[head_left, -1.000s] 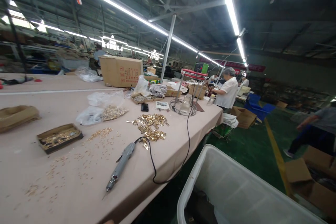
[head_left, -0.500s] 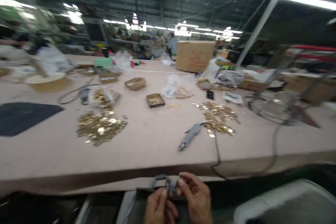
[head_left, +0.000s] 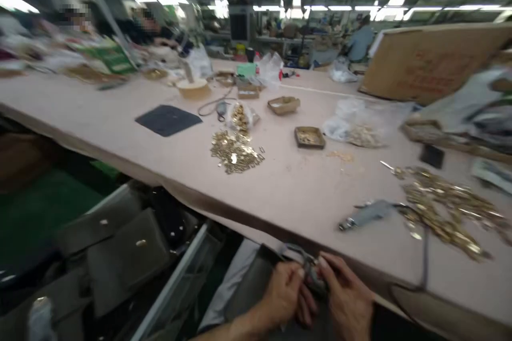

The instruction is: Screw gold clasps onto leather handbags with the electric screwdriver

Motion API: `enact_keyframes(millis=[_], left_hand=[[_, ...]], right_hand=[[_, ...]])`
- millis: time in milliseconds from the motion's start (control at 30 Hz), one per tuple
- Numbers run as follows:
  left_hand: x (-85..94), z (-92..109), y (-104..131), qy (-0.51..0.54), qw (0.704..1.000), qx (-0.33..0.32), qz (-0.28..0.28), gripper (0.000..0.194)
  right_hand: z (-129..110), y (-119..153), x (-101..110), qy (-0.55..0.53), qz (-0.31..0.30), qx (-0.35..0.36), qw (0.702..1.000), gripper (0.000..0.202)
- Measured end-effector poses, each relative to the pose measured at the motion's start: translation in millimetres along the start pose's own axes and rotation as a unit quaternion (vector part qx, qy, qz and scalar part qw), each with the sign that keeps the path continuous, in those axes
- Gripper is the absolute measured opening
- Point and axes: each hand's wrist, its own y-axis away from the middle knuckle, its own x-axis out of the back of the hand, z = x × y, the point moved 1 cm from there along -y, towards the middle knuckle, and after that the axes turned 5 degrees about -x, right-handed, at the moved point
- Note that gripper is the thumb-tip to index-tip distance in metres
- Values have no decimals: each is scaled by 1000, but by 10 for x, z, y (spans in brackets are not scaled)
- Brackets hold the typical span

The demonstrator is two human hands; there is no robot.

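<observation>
At the table's front edge, my left hand is closed in a pinch on a small dark strap-like piece with a greyish loop. My right hand has its thumb and fingers pressed on the same piece from the other side. Blur and the fingers hide its exact kind. Below the hands lies a dark grey leather-like panel, over my lap. A grey electric screwdriver with a cord rests on the table beyond my right hand.
On the pink table are gold metal pieces, more gold hardware, a small box, a dark sheet and a large carton. Grey panels with gold fittings fill a bin at left. People work farther back.
The view has swung left and tilted down, so the bin of grey panels now shows. Both hands still hold the dark piece close together.
</observation>
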Motion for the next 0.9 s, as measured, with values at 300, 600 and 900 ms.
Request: enact_keyframes(millis=[300, 600, 900], left_hand=[[39, 75, -45, 5, 998, 17, -67, 40], [39, 116, -5, 18, 997, 12, -69, 36], [37, 138, -4, 24, 996, -3, -81, 28]], right_hand=[[-72, 44, 113, -23, -72, -45, 996, 34], [0, 73, 18, -19, -110, -49, 993, 23], [-43, 74, 2, 34, -111, 3, 993, 18]])
